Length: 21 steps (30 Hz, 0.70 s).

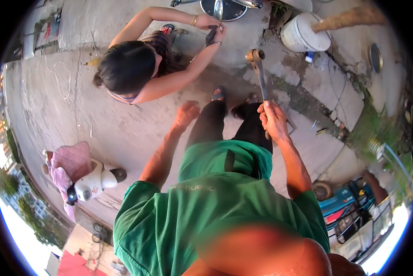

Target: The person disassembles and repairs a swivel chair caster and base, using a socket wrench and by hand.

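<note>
In my right hand [274, 120] is a long steel socket wrench [260, 76], gripped around the lower handle with the thumb along it. Its round, hollow, brownish head points away from me, and the handle's tail shows below my fingers. My left hand [188, 112] hangs in front of my left thigh, its fingers loosely curled with nothing visible in them. Ahead of me, another person [128, 69] bends over with both hands at the metal column of an upturned chair base [219, 10]. A dark part [211, 35] is in that person's hands.
A white bucket [298, 34] stands at the far right on cracked concrete, with a round metal dish [375, 58] beyond it. On the left is a white scooter [91, 184] under a pink quilted cover. A blue vehicle [342, 202] is at right. Small tools [321, 130] lie on the ground.
</note>
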### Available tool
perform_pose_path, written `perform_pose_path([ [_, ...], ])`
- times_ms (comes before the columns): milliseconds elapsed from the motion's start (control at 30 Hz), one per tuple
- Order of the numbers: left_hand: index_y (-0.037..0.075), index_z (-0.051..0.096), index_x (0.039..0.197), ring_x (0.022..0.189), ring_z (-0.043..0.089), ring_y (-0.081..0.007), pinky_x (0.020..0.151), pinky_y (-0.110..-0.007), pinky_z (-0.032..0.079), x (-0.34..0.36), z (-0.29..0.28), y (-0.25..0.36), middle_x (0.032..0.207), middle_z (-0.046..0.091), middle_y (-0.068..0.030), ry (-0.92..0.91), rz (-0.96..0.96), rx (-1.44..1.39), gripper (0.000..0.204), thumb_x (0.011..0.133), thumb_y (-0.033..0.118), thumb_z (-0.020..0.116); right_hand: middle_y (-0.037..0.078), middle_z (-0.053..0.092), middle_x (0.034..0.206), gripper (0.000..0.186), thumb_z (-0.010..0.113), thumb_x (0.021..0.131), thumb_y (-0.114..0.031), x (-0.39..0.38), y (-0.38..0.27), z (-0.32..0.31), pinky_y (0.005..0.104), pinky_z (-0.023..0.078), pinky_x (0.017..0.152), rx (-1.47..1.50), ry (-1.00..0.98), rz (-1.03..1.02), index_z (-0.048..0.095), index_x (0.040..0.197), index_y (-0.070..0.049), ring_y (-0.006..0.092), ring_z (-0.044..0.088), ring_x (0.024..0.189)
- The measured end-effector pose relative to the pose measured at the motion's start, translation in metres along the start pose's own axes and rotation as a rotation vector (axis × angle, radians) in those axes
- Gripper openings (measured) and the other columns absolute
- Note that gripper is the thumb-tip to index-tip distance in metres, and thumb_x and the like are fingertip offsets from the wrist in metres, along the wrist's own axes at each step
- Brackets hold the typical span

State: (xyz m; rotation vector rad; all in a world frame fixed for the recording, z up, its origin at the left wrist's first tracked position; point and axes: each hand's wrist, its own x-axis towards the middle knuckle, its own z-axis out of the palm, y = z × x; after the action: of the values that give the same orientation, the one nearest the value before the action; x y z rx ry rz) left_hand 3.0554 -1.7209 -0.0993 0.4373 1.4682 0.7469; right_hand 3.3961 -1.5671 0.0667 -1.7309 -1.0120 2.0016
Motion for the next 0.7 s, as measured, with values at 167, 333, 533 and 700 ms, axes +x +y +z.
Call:
perform_pose_path([
  [167,0.0,0.061,0.128,0.086,0.069,-0.0167,0.076,-0.029,0.055,0.02,0.038,0.04,0.104,0.071,-0.0082,0.158,0.072,-0.047,0.042,0.1,0.031,0.059,-0.003,0.047,0.063,0.044,0.047,0.108,-0.044,0.058,-0.052,-0.039,0.0241,0.034,0.048,-0.171,-0.124,0.003,0.06,0.093,-0.006,0.0059,0.044,0.054],
  [333,0.001,0.061,0.13,0.087,0.067,-0.0152,0.075,-0.029,0.054,0.052,0.104,0.086,0.104,0.07,-0.0081,0.346,-0.015,-0.126,0.041,0.101,0.03,0.06,-0.002,0.046,0.061,0.042,0.047,0.109,-0.041,0.137,-0.087,-0.092,0.0248,0.032,0.046,-0.235,-0.294,0.037,0.059,0.09,-0.006,0.0065,0.042,0.051],
  [533,0.001,0.062,0.13,0.088,0.067,-0.0151,0.078,-0.029,0.055,0.106,0.203,0.074,0.102,0.068,-0.0066,0.451,-0.041,-0.453,0.04,0.101,0.029,0.064,-0.002,0.047,0.062,0.043,0.046,0.109,-0.04,0.236,-0.121,-0.134,0.027,0.034,0.05,-0.521,-0.47,-0.051,0.059,0.089,-0.004,0.0073,0.043,0.055],
  [700,0.001,0.062,0.13,0.094,0.068,-0.0166,0.084,-0.03,0.055,0.189,0.24,0.072,0.11,0.07,-0.0075,0.405,0.052,-0.617,0.039,0.102,0.029,0.064,-0.002,0.05,0.063,0.046,0.047,0.108,-0.042,0.319,-0.119,-0.139,0.0276,0.038,0.053,-0.683,-0.571,-0.165,0.061,0.09,-0.003,0.0073,0.045,0.057],
])
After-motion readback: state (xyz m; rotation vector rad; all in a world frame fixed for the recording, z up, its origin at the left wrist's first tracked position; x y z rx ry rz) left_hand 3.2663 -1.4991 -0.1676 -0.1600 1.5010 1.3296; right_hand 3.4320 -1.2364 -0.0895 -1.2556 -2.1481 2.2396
